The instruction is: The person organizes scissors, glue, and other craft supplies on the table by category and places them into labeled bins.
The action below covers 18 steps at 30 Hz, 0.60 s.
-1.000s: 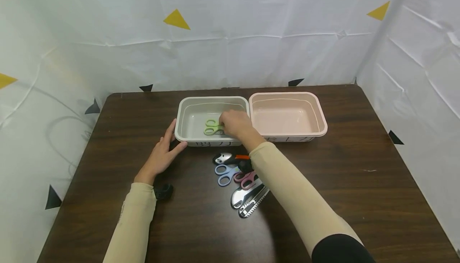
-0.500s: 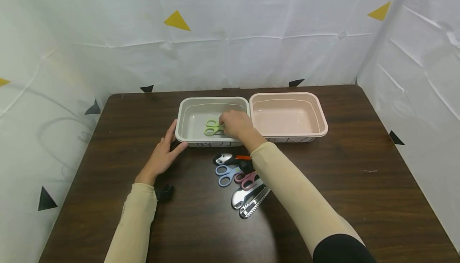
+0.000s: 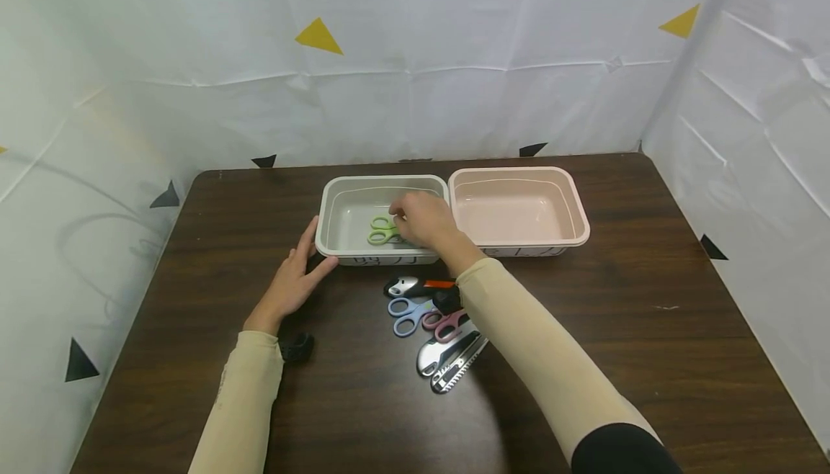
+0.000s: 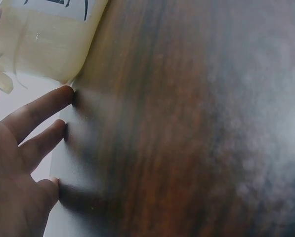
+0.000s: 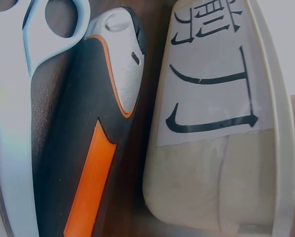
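Note:
In the head view my left hand (image 3: 290,283) rests against the left end of the pale grey bin (image 3: 382,252), fingers spread along its outer wall and thumb at the front corner. My right hand (image 3: 424,220) is inside that bin, fingers loosely bent just over a pair of green-handled scissors (image 3: 379,237). The scissors lie on the bin floor, their blades partly covered by this hand. The left wrist view shows fingertips by the bin's lower corner. In the right wrist view, the bin's label (image 5: 211,89) has dark characters and most of the hand is hidden behind the wall.
A pink bin (image 3: 585,233) adjoins the grey one on its right. In front lie a black-and-orange utility knife (image 3: 408,287), blue scissors (image 3: 405,307), pink scissors (image 3: 447,328) and silver cutters (image 3: 447,377), partly under my right forearm. White sheeting (image 3: 415,114) stands behind the table.
My right hand has risen slightly and shifted a little left over the green scissors, which stay where they were. The left hand keeps its place on the bin.

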Motion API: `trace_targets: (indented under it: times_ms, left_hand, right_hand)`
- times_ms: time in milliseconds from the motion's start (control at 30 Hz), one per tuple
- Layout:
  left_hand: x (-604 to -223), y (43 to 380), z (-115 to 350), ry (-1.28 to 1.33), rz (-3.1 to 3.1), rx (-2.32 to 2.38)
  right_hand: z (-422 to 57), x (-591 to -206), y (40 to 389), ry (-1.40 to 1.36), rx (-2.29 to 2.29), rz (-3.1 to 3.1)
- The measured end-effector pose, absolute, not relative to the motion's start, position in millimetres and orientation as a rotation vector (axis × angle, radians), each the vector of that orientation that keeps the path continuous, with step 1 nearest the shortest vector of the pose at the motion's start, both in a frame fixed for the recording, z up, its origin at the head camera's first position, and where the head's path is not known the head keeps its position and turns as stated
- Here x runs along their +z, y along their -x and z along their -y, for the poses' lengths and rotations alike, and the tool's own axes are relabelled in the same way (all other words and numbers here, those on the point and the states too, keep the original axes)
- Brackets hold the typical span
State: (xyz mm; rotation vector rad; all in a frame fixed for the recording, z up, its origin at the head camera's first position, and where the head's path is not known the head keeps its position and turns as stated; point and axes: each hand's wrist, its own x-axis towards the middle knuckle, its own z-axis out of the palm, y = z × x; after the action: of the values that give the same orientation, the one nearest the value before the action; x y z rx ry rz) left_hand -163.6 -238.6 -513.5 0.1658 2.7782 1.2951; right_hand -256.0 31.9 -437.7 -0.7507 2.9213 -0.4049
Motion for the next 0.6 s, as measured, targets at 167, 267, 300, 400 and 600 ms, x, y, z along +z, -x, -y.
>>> trace_targets:
  times_ms: [167,267,300,400,600]
  left_hand:
    - [-514.3,165.0,241.3,-0.174,-2.781,1.302]
    - [-513.5,165.1,243.3,-0.179,-2.786,1.301]
    - [-513.0,165.0,243.7,-0.181,-2.786,1.305]
    - [-511.5,165.1,244.4,-0.182,-2.788,1.306]
    - [-510.5,163.3,244.3,-0.181,-2.793,1.297]
  right_hand:
    - [-33.6,-432.8,252.3,0.728,-0.523,-2.938]
    - [-34.6,-429.3,248.9,0.736,-0.599,-2.938]
    - [-35.0,-428.1,247.7,0.744,-0.621,-2.937]
    - [-37.2,-424.1,243.3,0.785,-0.664,-2.943]
    - [-46.2,-414.0,224.8,0.927,-0.76,-2.991]
